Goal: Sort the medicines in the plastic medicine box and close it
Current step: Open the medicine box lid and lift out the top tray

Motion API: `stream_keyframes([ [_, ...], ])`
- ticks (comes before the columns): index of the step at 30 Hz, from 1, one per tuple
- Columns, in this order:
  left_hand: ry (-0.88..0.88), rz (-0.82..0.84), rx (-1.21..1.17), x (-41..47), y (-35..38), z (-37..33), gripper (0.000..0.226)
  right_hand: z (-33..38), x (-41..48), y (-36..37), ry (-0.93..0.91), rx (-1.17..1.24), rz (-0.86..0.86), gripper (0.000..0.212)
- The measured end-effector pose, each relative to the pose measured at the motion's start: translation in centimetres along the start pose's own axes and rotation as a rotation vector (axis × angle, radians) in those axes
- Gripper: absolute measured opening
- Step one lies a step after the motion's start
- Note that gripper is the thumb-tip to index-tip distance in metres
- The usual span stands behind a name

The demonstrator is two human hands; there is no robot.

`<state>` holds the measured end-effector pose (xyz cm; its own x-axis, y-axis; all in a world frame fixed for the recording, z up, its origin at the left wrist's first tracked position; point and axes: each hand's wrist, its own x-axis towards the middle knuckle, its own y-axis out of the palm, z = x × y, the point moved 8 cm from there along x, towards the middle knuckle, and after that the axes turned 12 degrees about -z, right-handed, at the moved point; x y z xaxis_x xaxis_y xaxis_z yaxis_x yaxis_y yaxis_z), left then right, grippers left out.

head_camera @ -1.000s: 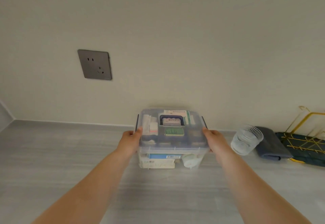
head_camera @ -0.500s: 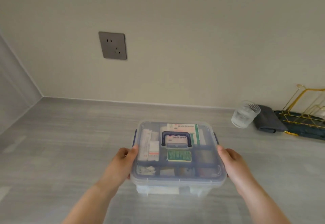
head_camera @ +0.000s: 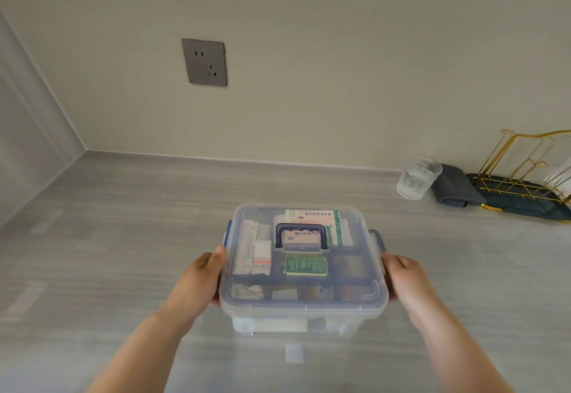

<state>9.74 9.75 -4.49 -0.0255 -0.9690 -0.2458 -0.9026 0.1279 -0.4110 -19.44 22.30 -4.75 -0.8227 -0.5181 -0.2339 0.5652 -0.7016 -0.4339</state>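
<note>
A clear plastic medicine box point(head_camera: 304, 307) with a shut lid and a dark blue folding handle point(head_camera: 301, 235) is in front of me over the grey counter. Through the lid I see medicine packets: a white-and-green carton point(head_camera: 321, 219), a green packet point(head_camera: 306, 265) and white strips at the left. My left hand point(head_camera: 200, 278) grips the box's left side. My right hand point(head_camera: 404, 278) grips its right side, just below the blue latch point(head_camera: 379, 239). Whether the box rests on the counter I cannot tell.
A ribbed drinking glass point(head_camera: 417, 181) stands at the back right, beside a folded grey cloth point(head_camera: 457, 188) and a gold wire rack on a dark tray point(head_camera: 525, 188). A grey wall socket point(head_camera: 204, 62) is on the wall. The grey counter point(head_camera: 108, 238) spreads to the left.
Both hands have drawn the box from beside the wall toward me and lower in view. Over the last half second it barely moved.
</note>
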Motion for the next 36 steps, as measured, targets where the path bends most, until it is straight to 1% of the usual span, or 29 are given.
stream_keyframes([
  [2,0.019,0.021,0.024,0.1,-0.1,0.0,0.044,-1.5,-0.3,0.6,0.175,0.19,0.068,0.038],
  [4,0.059,-0.004,0.096,0.3,-0.3,-0.2,0.046,-2.2,-0.8,1.4,0.255,0.282,0.153,0.031],
  [6,0.076,-0.034,0.122,0.6,-0.7,-0.4,0.046,-2.4,-1.1,1.8,0.255,0.281,0.22,0.026],
  [9,-0.015,-0.047,0.013,1.2,-1.4,0.8,0.042,-2.0,-0.6,1.4,0.194,0.178,0.187,0.02],
  [10,-0.042,-0.037,-0.022,1.1,-1.5,1.3,0.04,-1.5,-0.1,1.0,0.148,0.14,0.138,0.015],
  [11,-0.049,-0.031,-0.045,1.1,-1.5,1.6,0.038,-1.0,0.4,0.2,0.084,0.097,0.05,0.017],
  [12,-0.038,-0.036,-0.071,1.0,-1.4,1.8,0.036,0.0,0.9,-0.8,-0.006,0.039,-0.075,0.023],
  [13,-0.008,-0.057,-0.103,0.9,-1.5,1.7,0.032,1.5,0.9,-1.7,-0.123,-0.028,-0.182,0.027],
  [14,0.044,-0.099,-0.119,0.6,-1.7,1.2,0.025,3.4,0.4,-1.9,-0.265,-0.072,-0.239,0.026],
  [15,0.107,-0.153,-0.121,0.3,-2.0,0.8,0.022,5.3,-0.3,-1.5,-0.407,-0.097,-0.233,0.023],
  [16,0.164,-0.192,-0.128,-0.1,-2.3,0.5,0.024,7.1,-1.1,-0.5,-0.538,-0.142,-0.182,0.02],
  [17,0.217,-0.194,-0.152,-0.7,-2.3,0.2,0.027,8.7,-2.0,0.9,-0.663,-0.213,-0.109,0.018],
  [18,0.266,-0.151,-0.193,-1.4,-2.1,-0.1,0.031,9.9,-3.0,2.5,-0.774,-0.308,-0.03,0.019],
  [19,0.309,-0.074,-0.229,-2.2,-1.7,-0.4,0.036,10.7,-3.8,4.2,-0.877,-0.412,0.048,0.022],
  [20,0.343,0.008,-0.249,-3.0,-1.2,-0.6,0.047,11.3,-4.5,5.8,-0.965,-0.515,0.112,0.024],
  [22,0.393,0.108,-0.248,-4.0,-0.7,-0.5,0.094,12.0,-5.3,8.1,-1.055,-0.699,0.175,0.026],
  [23,0.407,0.126,-0.215,-4.2,-0.6,-0.2,0.111,12.5,-5.4,8.8,-1.071,-0.763,0.181,0.025],
  [24,0.422,0.123,-0.161,-4.2,-0.4,0.1,0.122,12.9,-5.4,9.3,-1.083,-0.816,0.181,0.025],
  [26,0.453,0.088,-0.011,-3.9,-0.3,0.6,0.132,13.5,-5.6,10.3,-1.119,-0.92,0.196,0.025],
  [28,0.469,0.028,0.162,-3.5,-0.1,1.3,0.139,13.8,-6.0,11.2,-1.195,-1.02,0.215,0.022],
  [29,0.47,-0.006,0.216,-3.2,0.0,1.6,0.136,13.8,-6.4,11.6,-1.243,-1.064,0.217,0.021],
  [31,0.492,-0.049,0.233,-2.9,0.2,1.7,0.118,13.7,-6.8,12.0,-1.311,-1.101,0.218,0.02],
  [32,0.5,-0.042,0.217,-2.9,0.3,1.7,0.107,13.7,-6.7,12.0,-1.311,-1.093,0.224,0.021],
  [34,0.505,-0.004,0.169,-2.8,0.7,1.8,0.082,14.0,-6.5,11.9,-1.258,-1.046,0.264,0.018],
  [36,0.513,0.034,0.156,-2.6,0.9,2.0,0.069,14.3,-6.1,11.6,-1.181,-0.97,0.326,0.009],
])
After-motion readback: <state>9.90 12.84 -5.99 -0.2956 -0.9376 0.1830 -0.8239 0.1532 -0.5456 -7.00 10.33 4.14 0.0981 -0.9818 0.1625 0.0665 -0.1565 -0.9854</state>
